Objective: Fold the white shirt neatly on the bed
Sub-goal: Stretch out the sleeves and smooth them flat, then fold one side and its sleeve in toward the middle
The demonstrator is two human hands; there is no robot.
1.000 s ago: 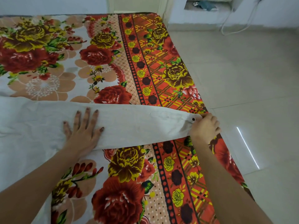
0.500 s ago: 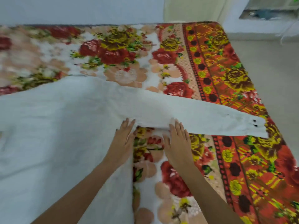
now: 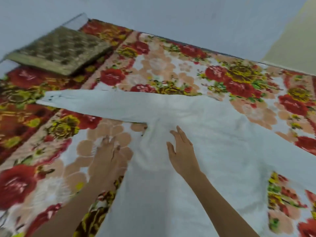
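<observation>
**Sleeve lies out to the left, ahead of the left hand**

The white cotton long-sleeved shirt [image 3: 196, 151] is spread flat on the bed, over a floral bedspread in red, yellow and peach [image 3: 171, 65]. Its body runs from the near edge of the view up the middle, and one long sleeve [image 3: 95, 105] stretches away to the left, its long axis nearly crosswise to the person, with the buttoned cuff [image 3: 51, 99] at the far left end. A folded olive-brown patterned cloth [image 3: 58, 50] sits well apart at the far left corner of the bed.

The left hand [image 3: 106, 156] is open, fingers spread, palm down on the bedspread just beside the shirt's left edge and below the sleeve; it grips nothing. The right hand [image 3: 183, 151] is also open and flat, resting on or just over the shirt's chest near the armpit; motion blur makes it hard to say whether it is pressing down. It holds nothing.

The sleeve joins the body just ahead of both hands, between them. The left hand is nearer the sleeve and its cuff, so it seems the likelier one to carry the sleeve across the body, with the right hand placed to pin the shoulder line.
</observation>
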